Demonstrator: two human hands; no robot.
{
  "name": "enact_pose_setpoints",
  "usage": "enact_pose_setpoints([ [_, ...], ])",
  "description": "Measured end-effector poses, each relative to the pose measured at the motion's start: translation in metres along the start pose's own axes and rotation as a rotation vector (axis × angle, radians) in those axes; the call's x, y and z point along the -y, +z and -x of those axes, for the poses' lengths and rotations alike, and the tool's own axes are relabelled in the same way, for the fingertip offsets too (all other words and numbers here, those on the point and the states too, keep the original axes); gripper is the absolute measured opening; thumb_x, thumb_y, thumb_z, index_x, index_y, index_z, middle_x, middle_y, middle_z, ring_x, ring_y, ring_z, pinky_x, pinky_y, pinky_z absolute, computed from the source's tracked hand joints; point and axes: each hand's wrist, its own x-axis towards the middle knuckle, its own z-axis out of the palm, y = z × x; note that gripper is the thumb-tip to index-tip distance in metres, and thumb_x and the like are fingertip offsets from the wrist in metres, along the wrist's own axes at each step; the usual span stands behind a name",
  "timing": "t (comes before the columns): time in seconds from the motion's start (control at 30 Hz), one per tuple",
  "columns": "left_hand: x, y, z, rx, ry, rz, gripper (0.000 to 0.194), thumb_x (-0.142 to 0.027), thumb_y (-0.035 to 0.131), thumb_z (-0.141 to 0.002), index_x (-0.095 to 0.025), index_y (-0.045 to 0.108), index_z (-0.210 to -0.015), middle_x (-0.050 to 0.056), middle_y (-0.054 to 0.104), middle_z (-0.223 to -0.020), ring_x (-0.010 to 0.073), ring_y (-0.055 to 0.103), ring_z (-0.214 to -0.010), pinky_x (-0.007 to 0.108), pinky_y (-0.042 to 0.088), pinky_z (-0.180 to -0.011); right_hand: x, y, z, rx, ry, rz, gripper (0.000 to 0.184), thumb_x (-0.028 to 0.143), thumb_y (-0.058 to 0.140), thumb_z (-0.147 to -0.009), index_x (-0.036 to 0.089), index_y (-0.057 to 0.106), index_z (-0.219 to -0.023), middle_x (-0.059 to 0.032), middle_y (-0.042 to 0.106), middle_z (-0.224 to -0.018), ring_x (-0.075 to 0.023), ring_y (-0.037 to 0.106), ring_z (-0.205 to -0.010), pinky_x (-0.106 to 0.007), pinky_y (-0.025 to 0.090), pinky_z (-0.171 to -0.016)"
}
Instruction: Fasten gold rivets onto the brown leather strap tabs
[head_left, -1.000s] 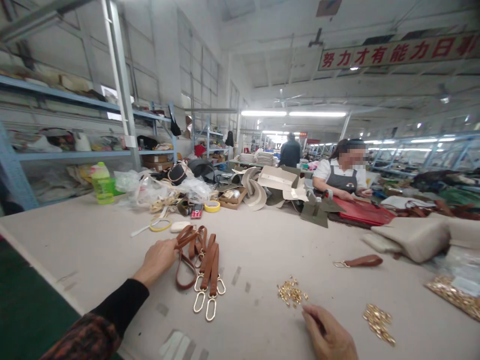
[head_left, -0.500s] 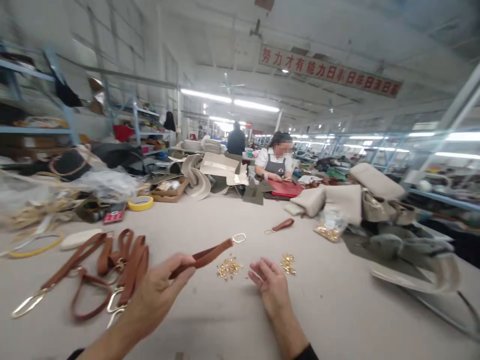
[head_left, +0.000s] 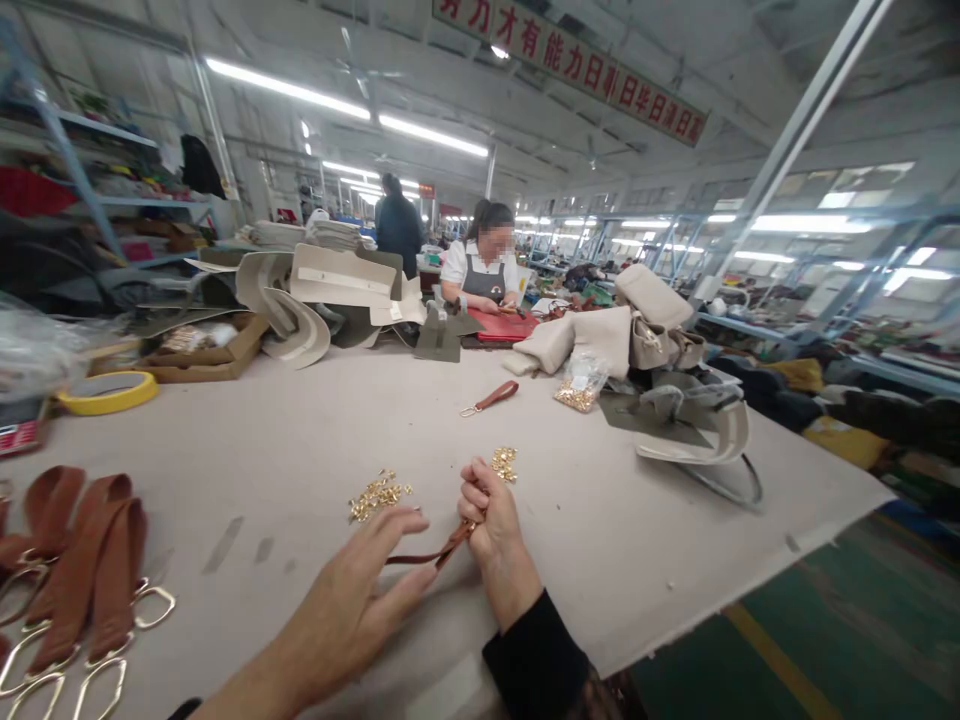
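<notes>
A brown leather strap (head_left: 431, 553) runs between my two hands above the table. My right hand (head_left: 489, 520) is closed in a fist round its far end. My left hand (head_left: 360, 600) pinches the near end between thumb and fingers. Just beyond my hands lie two small heaps of gold metal fittings (head_left: 377, 494), the second heap of fittings (head_left: 504, 462) by my right knuckles. A bundle of brown straps with gold clasps (head_left: 71, 580) lies at the left edge.
A single brown strap (head_left: 491, 398) and a bag of gold parts (head_left: 579, 383) lie further back. Beige bags (head_left: 600, 335), a yellow tape roll (head_left: 109, 392) and a cardboard tray (head_left: 202, 355) stand around. A person in an apron (head_left: 484, 270) works at the far end. The table edge (head_left: 750, 580) drops off to my right.
The view has swung right, so the strap bundle slid to the left edge. My right hand, open on the table before, has closed on the far end of the strap my left hand picked up.
</notes>
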Motion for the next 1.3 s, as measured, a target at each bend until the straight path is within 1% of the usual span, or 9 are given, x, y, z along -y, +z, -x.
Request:
enact_pose_setpoints([
  [0.1, -0.01, -0.001, -0.026, 0.267, -0.151, 0.217, 0.032, -0.046, 0.049, -0.088, -0.019, 0.065, -0.092, 0.006, 0.068, -0.094, 0.0236, 0.061, -0.091, 0.032, 0.047, -0.079, 0.005, 0.005, 0.003, 0.044, 0.001, -0.013, 0.029, 0.024, 0.082, -0.058, 0.016, 0.057, -0.069, 0.0048, 0.061, -0.062, 0.0024, 0.023, -0.034, -0.01, 0.014, -0.029],
  [0.2, -0.012, 0.014, -0.037, 0.508, -0.382, 0.721, 0.037, -0.052, 0.05, -0.086, -0.017, 0.06, -0.076, 0.001, 0.063, -0.068, 0.0166, 0.059, -0.065, 0.027, 0.044, -0.063, 0.007, 0.007, 0.006, 0.07, -0.016, -0.005, 0.03, 0.025, 0.084, -0.057, 0.016, 0.059, -0.071, 0.0044, 0.062, -0.063, 0.0018, 0.028, -0.035, -0.01, 0.016, -0.029],
  [0.3, -0.004, 0.036, -0.036, 0.407, -0.549, 1.103, 0.033, -0.047, 0.067, -0.074, -0.018, 0.052, -0.073, -0.003, 0.059, -0.059, 0.0122, 0.057, -0.054, 0.025, 0.045, -0.059, 0.006, 0.008, 0.007, 0.061, -0.048, 0.017, 0.032, 0.024, 0.086, -0.055, 0.017, 0.064, -0.077, 0.0038, 0.065, -0.064, -0.0032, 0.049, -0.045, -0.012, 0.034, -0.037],
  [0.4, 0.009, 0.043, -0.034, 0.227, -0.541, 1.123, 0.034, -0.044, 0.073, -0.068, -0.018, 0.052, -0.076, -0.002, 0.062, -0.065, 0.0097, 0.056, -0.047, 0.022, 0.045, -0.049, 0.003, 0.006, 0.007, -0.003, -0.154, 0.076, 0.035, 0.024, 0.088, -0.053, 0.018, 0.068, -0.081, 0.0028, 0.069, -0.069, -0.0082, 0.062, -0.061, -0.017, 0.049, -0.056],
  [0.53, 0.025, 0.031, -0.038, 0.051, -0.467, 1.013, 0.034, -0.039, 0.073, -0.066, -0.015, 0.059, -0.087, 0.005, 0.067, -0.087, 0.01, 0.06, -0.052, 0.017, 0.039, -0.037, 0.0, 0.002, 0.005, -0.012, -0.269, 0.249, 0.033, 0.028, 0.088, -0.055, 0.017, 0.071, -0.081, 0.0, 0.071, -0.073, -0.0114, 0.065, -0.069, -0.021, 0.05, -0.064],
  [0.7, 0.034, 0.019, -0.039, -0.026, -0.459, 0.965, 0.031, -0.033, 0.064, -0.073, -0.014, 0.062, -0.097, 0.008, 0.068, -0.092, 0.0144, 0.066, -0.065, 0.015, 0.039, -0.038, 0.001, 0.0, 0.003, -0.124, -0.351, 0.306, 0.035, 0.031, 0.088, -0.054, 0.018, 0.071, -0.081, 0.0, 0.071, -0.073, -0.0093, 0.06, -0.063, -0.019, 0.046, -0.054],
  [0.87, 0.034, 0.015, -0.037, -0.082, -0.449, 0.964, 0.037, -0.029, 0.062, -0.076, -0.014, 0.061, -0.11, 0.009, 0.07, -0.096, 0.0201, 0.067, -0.086, 0.018, 0.043, -0.047, -0.005, 0.008, 0.016, 0.141, -0.113, 0.396, 0.027, 0.03, 0.087, -0.059, 0.018, 0.071, -0.077, -0.0008, 0.068, -0.069, -0.0099, 0.059, -0.058, -0.02, 0.047, -0.051],
  [0.97, 0.032, 0.011, -0.035, -0.096, -0.421, 0.949, 0.035, -0.026, 0.06, -0.079, -0.015, 0.062, -0.113, 0.007, 0.072, -0.092, 0.0149, 0.064, -0.075, 0.019, 0.041, -0.052, -0.014, 0.011, 0.023, 0.248, -0.028, 0.476, 0.024, 0.031, 0.085, -0.062, 0.017, 0.071, -0.076, -0.0014, 0.068, -0.066, -0.0116, 0.061, -0.058, -0.023, 0.05, -0.054],
  [1.3, 0.031, 0.01, -0.033, -0.074, -0.364, 0.925, 0.034, -0.028, 0.059, -0.082, -0.018, 0.065, -0.114, 0.004, 0.073, -0.098, 0.0172, 0.063, -0.082, 0.021, 0.041, -0.06, -0.024, 0.005, 0.021, 0.245, 0.039, 0.647, 0.028, 0.034, 0.085, -0.061, 0.015, 0.071, -0.076, -0.0034, 0.07, -0.067, -0.0125, 0.063, -0.056, -0.023, 0.054, -0.054],
])
